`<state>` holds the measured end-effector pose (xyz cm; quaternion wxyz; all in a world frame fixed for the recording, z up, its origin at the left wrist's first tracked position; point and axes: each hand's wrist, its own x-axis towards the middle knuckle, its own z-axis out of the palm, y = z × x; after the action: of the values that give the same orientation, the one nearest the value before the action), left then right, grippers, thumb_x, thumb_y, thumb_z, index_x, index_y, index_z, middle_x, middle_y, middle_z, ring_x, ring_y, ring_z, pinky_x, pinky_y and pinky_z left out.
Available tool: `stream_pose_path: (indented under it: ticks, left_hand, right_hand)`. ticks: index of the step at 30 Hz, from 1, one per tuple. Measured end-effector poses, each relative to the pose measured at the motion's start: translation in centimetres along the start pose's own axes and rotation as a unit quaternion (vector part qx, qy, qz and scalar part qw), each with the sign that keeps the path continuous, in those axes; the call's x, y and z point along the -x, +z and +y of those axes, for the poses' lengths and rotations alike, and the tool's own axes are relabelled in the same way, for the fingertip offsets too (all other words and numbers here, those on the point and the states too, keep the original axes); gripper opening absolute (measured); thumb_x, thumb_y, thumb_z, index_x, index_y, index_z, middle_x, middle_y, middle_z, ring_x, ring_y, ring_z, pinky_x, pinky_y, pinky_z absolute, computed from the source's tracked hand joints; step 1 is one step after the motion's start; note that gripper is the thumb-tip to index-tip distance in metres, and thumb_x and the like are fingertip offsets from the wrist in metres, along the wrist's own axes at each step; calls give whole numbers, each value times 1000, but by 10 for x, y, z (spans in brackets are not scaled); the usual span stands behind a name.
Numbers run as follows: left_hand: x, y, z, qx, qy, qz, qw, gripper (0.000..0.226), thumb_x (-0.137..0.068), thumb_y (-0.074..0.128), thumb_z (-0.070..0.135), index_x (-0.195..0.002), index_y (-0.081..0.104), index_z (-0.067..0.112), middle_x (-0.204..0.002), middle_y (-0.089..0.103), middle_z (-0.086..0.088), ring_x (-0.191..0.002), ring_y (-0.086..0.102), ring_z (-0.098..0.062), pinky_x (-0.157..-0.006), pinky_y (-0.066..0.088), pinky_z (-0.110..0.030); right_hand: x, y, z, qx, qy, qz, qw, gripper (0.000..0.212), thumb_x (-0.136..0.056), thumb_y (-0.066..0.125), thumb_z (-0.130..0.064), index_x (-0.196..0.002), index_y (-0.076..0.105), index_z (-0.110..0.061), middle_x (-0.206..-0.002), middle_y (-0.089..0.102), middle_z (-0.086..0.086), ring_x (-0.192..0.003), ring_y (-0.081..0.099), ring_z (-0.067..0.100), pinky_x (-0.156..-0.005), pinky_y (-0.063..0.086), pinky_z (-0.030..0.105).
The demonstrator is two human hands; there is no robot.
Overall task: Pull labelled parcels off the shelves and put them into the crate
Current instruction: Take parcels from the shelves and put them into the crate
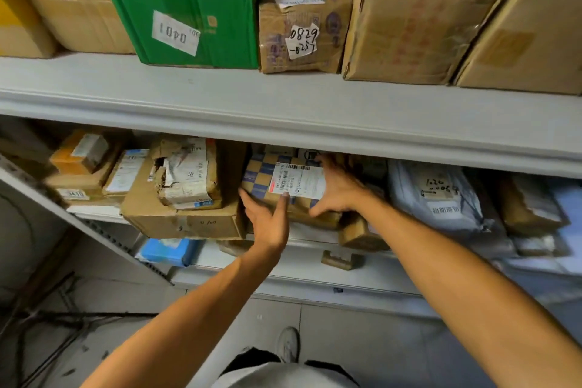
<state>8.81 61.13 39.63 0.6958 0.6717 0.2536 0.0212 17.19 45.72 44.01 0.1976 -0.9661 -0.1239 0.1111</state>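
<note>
The grey shelving (283, 104) fills your view, with big cartons such as the green box (195, 16) on the upper board. The lower board (315, 239) holds the checkered parcel (261, 173), straight ahead of you and wedged between the torn carton (185, 176) on its left and the grey mailer bag (441, 195) well off to its right. Its long axis runs left to right across the shelf front, white label (299, 181) facing you.

Both arms reach forward, bracketing it about equally. Your left hand (267, 220) cups the lower left corner, fingers under the edge and thumb up against the label. Your right hand (337, 189) spreads over the right end, fingers hooked round the top and thumb at the bottom edge, gripping. The crate is not in view. Likely next: draw it straight toward you, level, clear of the shelf lip above.
</note>
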Motion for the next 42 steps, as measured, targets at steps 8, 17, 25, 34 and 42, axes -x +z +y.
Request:
stream_pose_path:
  ticks: [8, 17, 25, 34, 42]
  left_hand:
    - [34, -17, 9, 141, -53, -129, 980, 99, -93, 68, 40, -152, -10, 55, -157, 37, -2, -128, 54, -36, -89, 53, -62]
    - [90, -54, -14, 28, 32, -236, 971, 65, -103, 46, 22, -154, 17, 51, -136, 60, 4, -116, 61, -19, -88, 56, -53]
    - [156, -45, -32, -94, 48, -387, 916, 45, -108, 33, 33, -150, 30, 51, -125, 64, 10, -105, 66, -7, -64, 57, -18]
    - [230, 27, -60, -156, 51, -522, 837, 51, -108, 31, 17, -148, 33, 49, -114, 67, 7, -90, 69, 2, -61, 54, -15]
    - [331, 119, -103, -218, 31, -615, 757, 56, -106, 31, 16, -142, 32, 59, -107, 67, 8, -97, 64, -11, -72, 52, -31]
  right_hand:
    - [75, 2, -19, -49, 100, 108, 988, 127, -40, 90, -67, -145, 32, -24, -131, 26, 4, -128, 25, 26, -107, 37, 37]
    - [176, 41, 7, -410, 163, 133, 888, 31, -87, 74, -46, -99, 68, -17, -97, 70, 2, -90, 64, 15, -78, 49, 25]
    - [264, 79, 19, -574, 164, 109, 795, 46, -90, 64, -47, -133, 59, -30, -124, 71, -3, -115, 68, 16, -95, 55, 36]
    - [384, 94, 76, -603, 271, 205, 721, 40, -87, 66, -57, -123, 59, -43, -116, 74, -7, -109, 70, 19, -92, 57, 48]
    - [519, 106, 142, -604, 355, 304, 646, 43, -93, 62, -53, -133, 52, -40, -110, 75, -5, -104, 71, 20, -84, 58, 41]
